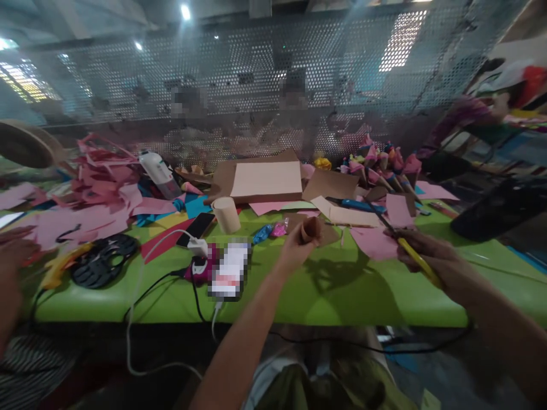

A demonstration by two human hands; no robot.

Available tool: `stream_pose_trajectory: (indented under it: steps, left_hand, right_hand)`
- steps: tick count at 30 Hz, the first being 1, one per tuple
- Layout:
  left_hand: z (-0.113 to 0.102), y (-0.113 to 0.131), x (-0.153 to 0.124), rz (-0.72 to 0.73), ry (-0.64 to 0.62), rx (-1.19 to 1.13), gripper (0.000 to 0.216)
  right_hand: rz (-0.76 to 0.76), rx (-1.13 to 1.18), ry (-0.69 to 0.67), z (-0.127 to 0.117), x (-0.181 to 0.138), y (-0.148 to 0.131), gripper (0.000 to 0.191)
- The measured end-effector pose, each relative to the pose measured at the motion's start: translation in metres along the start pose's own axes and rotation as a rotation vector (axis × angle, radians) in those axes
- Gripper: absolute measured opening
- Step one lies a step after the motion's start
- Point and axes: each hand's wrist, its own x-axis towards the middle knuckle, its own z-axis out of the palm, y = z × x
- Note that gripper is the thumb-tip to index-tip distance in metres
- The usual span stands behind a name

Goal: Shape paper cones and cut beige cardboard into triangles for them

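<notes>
My left hand (294, 250) is closed around a rolled brown paper cone (313, 229), its open end facing up and to the right. My right hand (431, 250) grips a pair of scissors (421, 263) with a yellow handle; the dark blades point up and left, apart from the cone. Beneath the blades lie pink paper pieces (376, 244). Blue and pink foil-like wrapped bits (271, 230) sit on the green table just left of the cone. A cream paper roll (226, 215) stands upright farther left.
On the green table (342, 302) lie a charging phone (231, 270), a dark phone (196, 229), a yellow glue gun (64, 262) and a black disc (105, 261). A pink paper heap (100, 171) and finished-looking cones (384, 165) stand behind. Another person's hand (12, 250) shows at left.
</notes>
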Motion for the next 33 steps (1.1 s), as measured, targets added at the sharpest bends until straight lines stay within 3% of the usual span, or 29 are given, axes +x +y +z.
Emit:
stream_pose_trajectory:
  steps: [3,11,24,33]
  left_hand:
    - [0.0,0.002,-0.001,0.037,-0.022,0.021,0.051]
    - [0.001,-0.007,0.0,0.037,-0.034,0.095,0.043]
    - [-0.005,-0.015,-0.001,0.117,-0.1,0.267,0.049]
    - [-0.008,-0.016,-0.003,0.089,-0.116,0.295,0.055]
  right_hand:
    - [0.11,0.127,-0.115,0.017,0.001,-0.024,0.047]
    - [-0.078,-0.131,-0.289,0.042,0.007,-0.043,0.054]
    - [-0.144,-0.14,-0.387,0.061,0.003,-0.053,0.024]
    - [-0.081,-0.03,-0.385,0.066,0.001,-0.056,0.032]
